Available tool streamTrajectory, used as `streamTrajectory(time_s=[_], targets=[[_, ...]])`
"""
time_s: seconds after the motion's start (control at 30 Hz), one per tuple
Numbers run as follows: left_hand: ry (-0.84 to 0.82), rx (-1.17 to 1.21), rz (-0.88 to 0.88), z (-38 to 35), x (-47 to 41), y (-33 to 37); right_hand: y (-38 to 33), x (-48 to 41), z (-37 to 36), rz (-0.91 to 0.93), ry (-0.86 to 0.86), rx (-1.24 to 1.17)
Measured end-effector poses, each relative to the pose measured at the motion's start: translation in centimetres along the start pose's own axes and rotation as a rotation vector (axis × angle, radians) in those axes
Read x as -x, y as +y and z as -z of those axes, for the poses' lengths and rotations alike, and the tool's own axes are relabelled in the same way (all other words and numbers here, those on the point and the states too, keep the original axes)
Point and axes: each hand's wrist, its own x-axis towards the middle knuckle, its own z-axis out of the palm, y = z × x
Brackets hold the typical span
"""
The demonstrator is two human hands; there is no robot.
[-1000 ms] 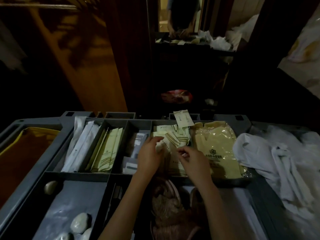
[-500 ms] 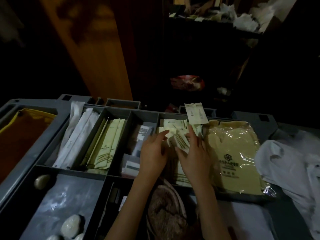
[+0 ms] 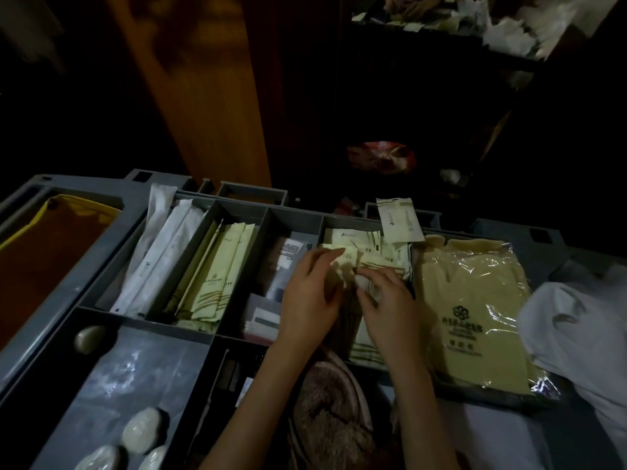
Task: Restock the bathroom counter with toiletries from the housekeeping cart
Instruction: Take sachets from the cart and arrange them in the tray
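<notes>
— At the housekeeping cart (image 3: 203, 334), in the top tray's compartment just left of the plastic-wrapped yellow pack (image 3: 471, 310), both hands are among the small sachets (image 3: 369, 242). How far along would you put the restocking?

— Early, I'd judge. This is the picking stage. The bathroom surface is nowhere in view, so nothing can be counted as delivered.

— And the grip on each side?

— The left hand (image 3: 308, 293) has its fingers stretched over a pale sachet with the thumb tucked beneath, holding it. The right hand (image 3: 390, 300) is curled tight, fingertips pinching at the same cluster. The two grips meet over the pile, nearly touching. The light is dim, so I can't tell how many sachets each one has.

— What about the other toiletries?

— Lying in their compartments, with no hand on them. The long white wrapped packs (image 3: 163, 259) sit at the far left. The long pale-yellow packets (image 3: 220, 276) are beside them. The wrapped oval soaps (image 3: 142, 432) lie in the near tray. One sachet (image 3: 398, 220) stands upright against the back wall.

— So what's left?

— Most of it, by my reckoning: finish gathering sachets, perhaps draw from those other compartments, then carry everything to the bathroom and set it out.
</notes>
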Motion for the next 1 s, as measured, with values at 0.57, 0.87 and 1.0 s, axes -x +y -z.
streamTrajectory(time_s=[0.57,0.87,1.0], targets=[[0.037,0.696,0.378,0.4,1.4,2.7,-1.7,-0.1,1.9,-0.204,0.148,-0.738],[0.075,0.731,0.35,0.8,1.3,3.1,-1.7,0.2,1.7,-0.161,-0.038,-0.715],[0.127,0.737,0.359,0.6,1.4,2.9,-1.3,0.2,1.8,-0.16,-0.069,-0.531]])
